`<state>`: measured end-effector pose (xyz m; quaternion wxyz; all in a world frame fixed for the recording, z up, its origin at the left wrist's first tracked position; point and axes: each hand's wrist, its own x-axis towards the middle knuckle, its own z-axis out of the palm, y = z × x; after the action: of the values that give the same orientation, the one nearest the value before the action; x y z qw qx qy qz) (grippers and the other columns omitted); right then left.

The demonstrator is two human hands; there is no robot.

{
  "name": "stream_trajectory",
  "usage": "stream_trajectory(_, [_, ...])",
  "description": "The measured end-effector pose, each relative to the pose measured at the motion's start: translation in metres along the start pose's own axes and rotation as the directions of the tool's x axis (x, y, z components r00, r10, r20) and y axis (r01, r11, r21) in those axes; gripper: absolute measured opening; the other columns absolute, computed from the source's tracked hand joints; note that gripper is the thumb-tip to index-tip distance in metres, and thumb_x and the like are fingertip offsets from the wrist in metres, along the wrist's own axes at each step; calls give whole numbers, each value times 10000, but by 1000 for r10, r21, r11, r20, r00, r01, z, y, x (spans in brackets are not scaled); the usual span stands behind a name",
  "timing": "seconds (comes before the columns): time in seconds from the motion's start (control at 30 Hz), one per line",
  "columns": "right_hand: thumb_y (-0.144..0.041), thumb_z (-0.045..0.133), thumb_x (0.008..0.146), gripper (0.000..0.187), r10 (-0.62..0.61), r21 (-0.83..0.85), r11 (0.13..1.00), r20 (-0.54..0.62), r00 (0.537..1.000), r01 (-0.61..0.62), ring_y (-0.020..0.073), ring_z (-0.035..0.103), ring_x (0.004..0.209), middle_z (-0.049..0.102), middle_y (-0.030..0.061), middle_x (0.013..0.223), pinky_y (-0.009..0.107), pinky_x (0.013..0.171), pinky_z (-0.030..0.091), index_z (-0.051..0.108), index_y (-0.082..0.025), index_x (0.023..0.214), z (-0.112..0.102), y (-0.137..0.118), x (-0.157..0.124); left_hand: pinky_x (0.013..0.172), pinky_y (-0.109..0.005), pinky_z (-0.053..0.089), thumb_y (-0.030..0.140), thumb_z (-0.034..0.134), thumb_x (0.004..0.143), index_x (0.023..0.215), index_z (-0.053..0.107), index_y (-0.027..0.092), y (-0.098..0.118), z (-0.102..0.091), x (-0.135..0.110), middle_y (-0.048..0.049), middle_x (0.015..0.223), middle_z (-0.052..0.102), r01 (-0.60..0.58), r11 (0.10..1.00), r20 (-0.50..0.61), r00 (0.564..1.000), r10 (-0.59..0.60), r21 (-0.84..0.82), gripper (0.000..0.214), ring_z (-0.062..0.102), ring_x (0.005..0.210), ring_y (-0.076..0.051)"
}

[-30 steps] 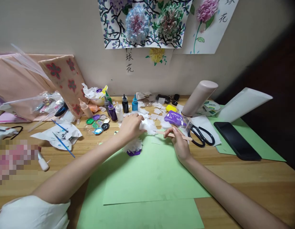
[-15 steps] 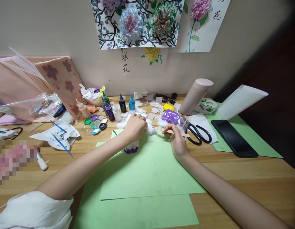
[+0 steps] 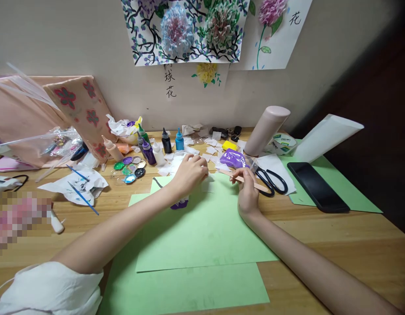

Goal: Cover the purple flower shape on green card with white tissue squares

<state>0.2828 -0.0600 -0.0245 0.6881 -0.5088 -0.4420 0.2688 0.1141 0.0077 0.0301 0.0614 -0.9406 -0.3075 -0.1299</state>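
By scissors [image 3: 283, 180] (black-handled), right hand [image 3: 248, 192] holds stick [image 3: 259, 187].

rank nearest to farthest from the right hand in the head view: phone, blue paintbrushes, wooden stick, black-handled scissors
1. wooden stick, held in the right hand
2. black-handled scissors, just right
3. phone, farther right
4. blue paintbrushes, far left

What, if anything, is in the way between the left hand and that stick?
Nothing visible. The left hand and the stick, held in the right hand, have a gap between them, with green paper below.
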Motion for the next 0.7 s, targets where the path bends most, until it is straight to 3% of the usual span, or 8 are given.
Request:
stream_trajectory(0.1, [-377,339,948,327,-55,-52,997,24,998,56,153,501,696,509,-6,711,278,676,398,512,-218,720,-1,-3,-3,877,-378,327,212,580,887,823,693,187,-5,-7,-2,-34,937,694,65,993,-78,994,-73,-97,132,565,900,-196])
stream_trajectory(0.23, [-376,341,958,338,-117,-46,992,77,990,121,156,502,689,520,-5,696,294,687,397,515,-219,714,0,-4,-6,905,-398,337,236,605,875,820,682,192,-3,-39,-21,-25,950,693,149,947,-147,969,-197,-284,105,569,918,-194])
stream_trajectory(0.33, [-369,357,955,343,-161,-9,987,113,980,163,155,495,620,516,-11,634,303,638,397,524,-217,697,1,-9,-11,926,-394,376,277,638,847,772,680,200,10,-68,-45,-33,1029,668,213,821,-35,962,-272,-529,115,552,1028,-209])
stream_trajectory(0.43, [-345,370,949,345,-227,45,974,151,962,222,153,473,553,483,-19,557,308,575,373,519,-217,664,2,-18,-20,953,-403,397,303,623,852,750,677,219,24,-78,-70,-21,1109,642,295,692,173,955,-242,-659,142,523,1094,-213])
stream_trajectory(0.53, [-292,363,948,324,-307,108,951,194,932,291,152,457,533,460,-19,544,307,546,355,506,-218,667,1,-27,-32,987,-483,344,283,645,831,744,673,225,32,-62,-86,-18,1133,634,334,766,197,943,-269,-550,109,466,1160,-258])
stream_trajectory(0.6, [-244,347,947,310,-396,130,918,294,870,374,148,455,541,467,-12,565,300,541,355,500,-214,679,1,-31,-40,973,-517,315,225,644,821,759,677,216,34,-45,-91,-37,1134,636,312,859,100,949,-298,-405,71,450,1169,-285])
stream_trajectory(0.63, [-218,341,942,296,-453,134,890,367,812,436,147,457,548,479,-7,579,296,539,357,499,-212,692,1,-33,-44,961,-520,311,198,636,820,758,676,208,34,-37,-92,-47,1132,640,304,890,47,951,-306,-340,75,447,1172,-294])
stream_trajectory(0.7, [-162,335,920,258,-556,132,803,519,650,582,148,453,550,499,3,596,289,529,356,492,-208,721,2,-34,-49,944,-518,309,162,619,821,750,674,193,32,-26,-92,-61,1120,652,292,925,-37,950,-309,-242,96,455,1169,-302])
